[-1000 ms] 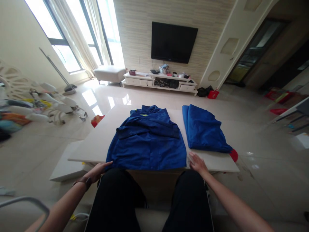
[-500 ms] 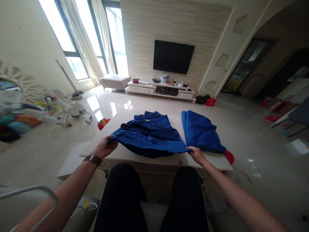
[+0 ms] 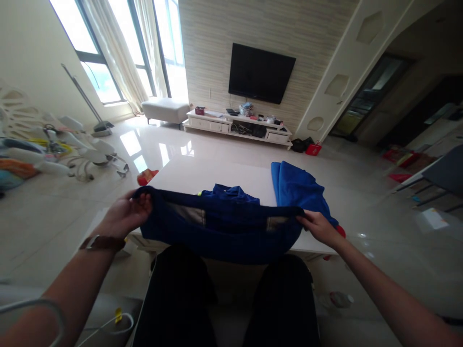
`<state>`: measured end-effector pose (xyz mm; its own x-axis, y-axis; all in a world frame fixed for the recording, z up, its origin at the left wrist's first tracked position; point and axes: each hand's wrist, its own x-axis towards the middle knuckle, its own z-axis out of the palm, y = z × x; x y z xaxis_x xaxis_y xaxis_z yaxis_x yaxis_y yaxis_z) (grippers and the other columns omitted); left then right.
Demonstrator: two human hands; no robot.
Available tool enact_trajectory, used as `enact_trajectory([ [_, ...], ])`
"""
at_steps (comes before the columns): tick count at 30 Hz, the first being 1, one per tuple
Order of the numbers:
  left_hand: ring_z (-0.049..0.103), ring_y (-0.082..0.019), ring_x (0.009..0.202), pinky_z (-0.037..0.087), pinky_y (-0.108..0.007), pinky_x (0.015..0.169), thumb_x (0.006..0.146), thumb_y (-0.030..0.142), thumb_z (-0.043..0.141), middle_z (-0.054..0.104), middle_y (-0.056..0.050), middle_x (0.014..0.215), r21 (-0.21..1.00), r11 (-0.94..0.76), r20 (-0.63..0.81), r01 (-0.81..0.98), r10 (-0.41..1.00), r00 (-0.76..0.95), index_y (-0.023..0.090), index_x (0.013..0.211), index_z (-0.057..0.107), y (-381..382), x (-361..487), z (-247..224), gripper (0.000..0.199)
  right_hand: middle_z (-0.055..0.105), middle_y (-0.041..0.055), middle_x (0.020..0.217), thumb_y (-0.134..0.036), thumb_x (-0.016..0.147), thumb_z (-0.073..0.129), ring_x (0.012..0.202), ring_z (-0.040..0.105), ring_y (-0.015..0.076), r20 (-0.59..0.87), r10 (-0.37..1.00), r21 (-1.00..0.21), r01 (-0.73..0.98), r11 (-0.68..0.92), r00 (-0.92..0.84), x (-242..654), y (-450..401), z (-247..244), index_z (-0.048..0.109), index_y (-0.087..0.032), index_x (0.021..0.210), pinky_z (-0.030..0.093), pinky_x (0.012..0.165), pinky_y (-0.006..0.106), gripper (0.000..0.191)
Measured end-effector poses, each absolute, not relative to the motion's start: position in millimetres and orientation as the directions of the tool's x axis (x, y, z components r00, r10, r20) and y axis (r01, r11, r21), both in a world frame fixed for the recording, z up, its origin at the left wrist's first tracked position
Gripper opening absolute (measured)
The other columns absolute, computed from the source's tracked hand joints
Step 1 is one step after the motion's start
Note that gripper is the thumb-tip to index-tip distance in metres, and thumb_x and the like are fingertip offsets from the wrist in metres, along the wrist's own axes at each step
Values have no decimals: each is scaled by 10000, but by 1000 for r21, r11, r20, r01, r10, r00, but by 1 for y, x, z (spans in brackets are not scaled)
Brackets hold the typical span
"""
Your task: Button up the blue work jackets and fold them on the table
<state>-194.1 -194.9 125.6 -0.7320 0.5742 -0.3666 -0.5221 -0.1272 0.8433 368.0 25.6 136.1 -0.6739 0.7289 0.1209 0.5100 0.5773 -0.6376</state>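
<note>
A dark blue work jacket [image 3: 224, 246] is stretched wide between my hands, its hem edge raised toward me and hanging over the table's near side. Whitish patches show on its inside, and its collar end lies farther back on the white table [image 3: 213, 169]. My left hand [image 3: 127, 212] is closed on one corner of the hem. Gripping the opposite corner is my right hand [image 3: 319, 226], thumb and fingers pinched on the cloth. Beside it, at the table's right, lies a folded blue garment [image 3: 298, 185], which neither hand holds.
My knees are against the table's near side. A red thing [image 3: 146, 177] sits at its left edge. Across the floor stand a TV cabinet [image 3: 208, 124] and a grey-white bench [image 3: 166, 111]. Clutter [image 3: 83, 154] lies on the left, and a plastic bottle [image 3: 340, 300] at lower right.
Both hands have lifted the jacket's hem from the table and pulled it toward me, and its inside now shows. The hands are farther apart. The view has shifted slightly.
</note>
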Motion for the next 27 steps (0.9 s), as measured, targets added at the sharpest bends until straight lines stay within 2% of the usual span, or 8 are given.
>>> enact_trajectory([
  [6, 662, -98, 662, 601, -191, 637, 1006, 154, 461, 672, 4, 742, 726, -280, -397, -628, 576, -715, 187, 1099, 628, -74, -212, 122, 194, 682, 61, 723, -614, 961, 549, 669, 572, 168, 173, 897, -601, 677, 424, -408, 295, 162, 91, 686, -125, 810, 404, 621, 257, 529],
  [9, 709, -193, 1043, 605, -306, 880, 1008, 315, 478, 726, -121, 1099, 884, -175, -261, -433, 583, -769, 168, 1184, 628, -28, -202, 90, 274, 708, 148, 948, -511, 1031, 445, 792, 611, 170, 222, 944, -599, 730, 328, -242, 263, 198, 54, 642, -49, 1079, 435, 746, 281, 504],
  [11, 634, -256, 1241, 536, -385, 1034, 934, 388, 578, 668, -155, 1313, 990, 32, -125, -139, 667, -734, 169, 1269, 625, -17, -191, 56, 403, 659, 203, 1183, -457, 1048, 417, 936, 628, 196, 250, 946, -598, 736, 318, -206, 246, 196, 25, 570, -44, 1245, 456, 851, 311, 482],
  [13, 523, -327, 1382, 418, -478, 1159, 844, 425, 681, 595, -148, 1455, 942, 232, -43, 244, 803, -595, 206, 1332, 635, -21, -182, 17, 536, 589, 180, 1351, -455, 1016, 503, 1102, 610, 239, 223, 901, -555, 711, 431, -372, 236, 179, -7, 555, -114, 1337, 459, 970, 351, 471],
  [16, 252, -427, 1545, 151, -645, 1243, 849, 517, 671, 441, -85, 1619, 673, 388, -139, 630, 902, -408, 310, 1415, 624, -44, -178, -33, 604, 493, 94, 1512, -524, 977, 563, 1333, 487, 321, 17, 745, -442, 663, 604, -667, 240, 148, -50, 582, -270, 1404, 409, 1111, 467, 497],
  [19, 121, -424, 1583, 47, -709, 1220, 948, 575, 504, 302, -45, 1693, 511, 434, -222, 742, 901, -373, 355, 1542, 492, -66, -184, -59, 634, 383, 79, 1614, -588, 985, 506, 1429, 355, 407, -125, 794, -351, 775, 526, -595, 252, 131, -73, 558, -301, 1463, 373, 1121, 599, 560],
  [22, 136, -396, 1586, 63, -687, 1231, 983, 548, 430, 263, -56, 1705, 458, 399, -187, 794, 917, -353, 318, 1593, 416, -78, -185, -56, 652, 402, 137, 1585, -609, 988, 478, 1426, 334, 441, -47, 889, -336, 845, 415, -455, 256, 117, -68, 549, -238, 1468, 367, 1097, 654, 611],
  [27, 199, -385, 1568, 128, -650, 1240, 947, 585, 482, 293, -31, 1699, 438, 401, -109, 804, 912, -395, 365, 1555, 463, -108, -176, -43, 647, 353, 87, 1617, -628, 881, 664, 1486, 272, 391, 3, 686, -328, 647, 688, -728, 256, 54, -32, 498, -319, 1495, 360, 1148, 594, 707],
])
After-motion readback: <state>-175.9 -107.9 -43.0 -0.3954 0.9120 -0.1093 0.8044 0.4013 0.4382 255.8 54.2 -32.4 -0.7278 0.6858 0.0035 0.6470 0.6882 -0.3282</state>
